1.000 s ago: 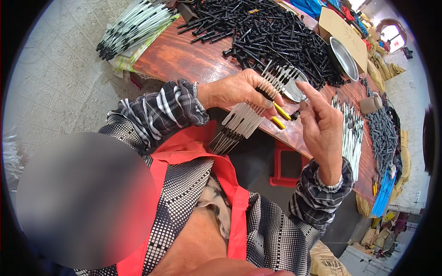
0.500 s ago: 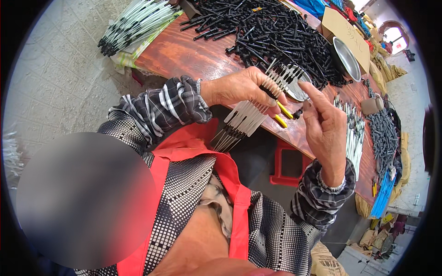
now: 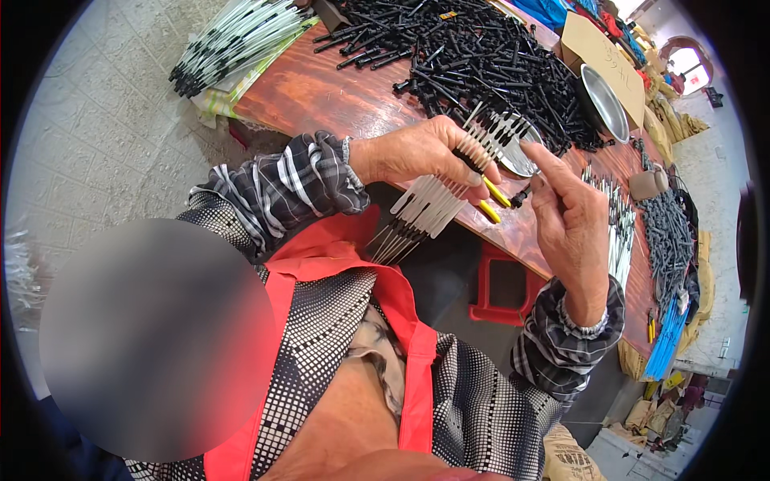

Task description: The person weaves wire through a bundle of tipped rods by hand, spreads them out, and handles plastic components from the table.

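Observation:
My left hand (image 3: pixel 417 152) grips a fanned bundle of thin white-and-black rods (image 3: pixel 437 200) over the near edge of the red-brown wooden table (image 3: pixel 321 88). Two yellow-tipped pieces (image 3: pixel 491 200) stick out under its fingers. My right hand (image 3: pixel 569 224) is raised just to the right, index finger pointing up, thumb and fingers pinching a small black part (image 3: pixel 521 195) near the bundle's ends. A small round metal dish (image 3: pixel 517 156) lies just behind the hands.
A large heap of black plastic sticks (image 3: pixel 481 56) covers the table's far side. A bundle of white rods (image 3: pixel 233 40) lies at the far left, more white rods (image 3: pixel 618 224) at the right. A metal bowl (image 3: pixel 605 104), cardboard box (image 3: pixel 601 56), red stool (image 3: pixel 501 289) below.
My right hand has drawn slightly away from the bundle and its index finger has straightened upward. My left hand keeps the fanned rods in nearly the same place.

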Tool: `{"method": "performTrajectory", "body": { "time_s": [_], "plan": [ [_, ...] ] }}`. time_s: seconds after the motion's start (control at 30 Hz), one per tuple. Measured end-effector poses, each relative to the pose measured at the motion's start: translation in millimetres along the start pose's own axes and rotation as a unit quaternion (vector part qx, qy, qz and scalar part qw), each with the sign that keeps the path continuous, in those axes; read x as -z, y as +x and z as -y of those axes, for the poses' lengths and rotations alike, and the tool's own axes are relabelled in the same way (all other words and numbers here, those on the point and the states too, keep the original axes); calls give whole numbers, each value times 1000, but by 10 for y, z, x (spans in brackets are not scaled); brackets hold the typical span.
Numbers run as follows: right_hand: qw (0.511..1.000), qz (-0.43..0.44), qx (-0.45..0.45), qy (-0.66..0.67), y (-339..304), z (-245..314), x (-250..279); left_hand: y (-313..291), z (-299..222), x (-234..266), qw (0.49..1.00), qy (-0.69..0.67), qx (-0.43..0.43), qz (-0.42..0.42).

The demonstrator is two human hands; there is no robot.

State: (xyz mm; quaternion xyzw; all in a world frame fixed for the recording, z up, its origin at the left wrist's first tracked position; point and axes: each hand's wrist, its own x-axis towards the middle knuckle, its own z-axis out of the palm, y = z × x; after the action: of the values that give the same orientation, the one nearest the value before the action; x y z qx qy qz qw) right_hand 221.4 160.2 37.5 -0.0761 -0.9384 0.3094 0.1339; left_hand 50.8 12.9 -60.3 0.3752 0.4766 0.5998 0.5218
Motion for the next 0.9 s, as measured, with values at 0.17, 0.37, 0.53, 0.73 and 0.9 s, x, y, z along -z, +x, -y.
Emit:
{"method": "performTrajectory", "body": {
  "time_s": [0.17, 0.37, 0.53, 0.73, 0.9],
  "plan": [
    [1000, -8, 19, 7, -8, -30, -25, 6, -17, -22, 1000, 5, -5, 5],
    [997, -19, 56, -58, 22, -3, 35, 9, -27, -21, 1000, 4, -6, 9],
    [983, -3, 93, -156, 76, 41, 86, -36, -35, -26, 1000, -4, -8, 10],
    [991, -59, 107, -45, 109, -96, -48, -3, 11, 6, 998, -64, 18, 12],
    [986, -90, 129, -59, 143, -109, -108, -16, -53, 24, 998, -61, 13, 9]
  ]
}}
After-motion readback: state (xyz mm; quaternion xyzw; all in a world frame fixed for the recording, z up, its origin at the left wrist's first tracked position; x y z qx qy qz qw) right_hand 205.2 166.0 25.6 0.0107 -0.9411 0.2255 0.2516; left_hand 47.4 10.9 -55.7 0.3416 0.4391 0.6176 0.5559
